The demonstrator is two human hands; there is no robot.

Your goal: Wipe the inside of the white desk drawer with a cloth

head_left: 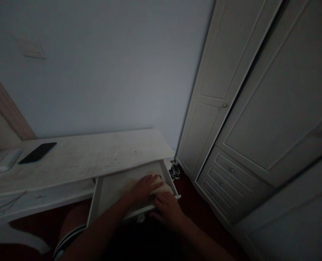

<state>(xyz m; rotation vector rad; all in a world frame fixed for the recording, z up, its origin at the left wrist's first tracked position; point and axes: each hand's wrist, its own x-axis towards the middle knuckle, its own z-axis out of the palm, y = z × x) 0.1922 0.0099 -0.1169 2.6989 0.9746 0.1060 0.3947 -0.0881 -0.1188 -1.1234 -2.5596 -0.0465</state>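
Observation:
A white drawer (109,190) is pulled out of the desk, and a pale, cream, soft-looking cloth (163,187) lies bunched at its right end. My left hand (145,187) reaches over the drawer front, its fingers curled on the cloth. Close beside it, my right hand (168,207) grips the near edge of the same cloth above the drawer front. The dim light and my hands hide part of the cloth, so its exact kind is unclear. Below the drawer front, a knob (140,218) shows between my arms.
The white desk (95,148) stands against a blue-grey wall (109,72). A dark tablet (38,153) lies on its left part. White wardrobes (212,83) with small drawers (228,177) stand to the right. Dark shoes (175,170) sit on the red floor beside the desk.

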